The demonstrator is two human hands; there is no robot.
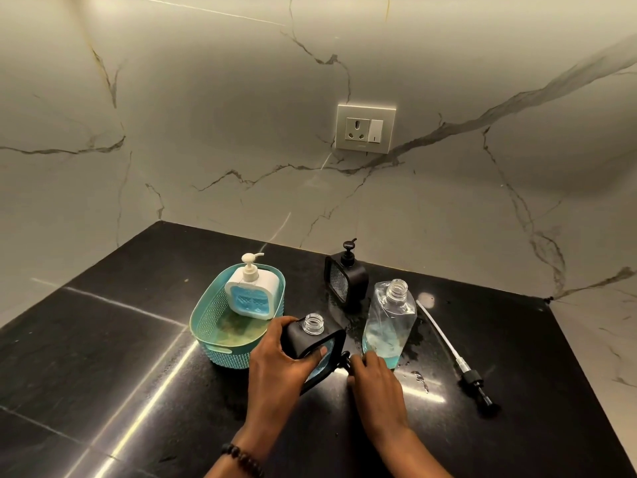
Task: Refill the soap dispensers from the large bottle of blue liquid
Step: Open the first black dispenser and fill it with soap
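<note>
Gripping the uncapped black dispenser (pixel 312 343) at the table's near middle, the left hand (pixel 275 360) tilts its open neck far-right. The right hand (pixel 374 377), fingers curled, pinches a small black pump part (pixel 345 361) just right of it; the blue-liquid bottle (pixel 387 326) stands just beyond.

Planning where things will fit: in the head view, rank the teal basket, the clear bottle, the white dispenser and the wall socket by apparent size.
1. Basket
2. Clear bottle
3. White dispenser and socket look about alike; the socket is farther away, so I won't rank them.
</note>
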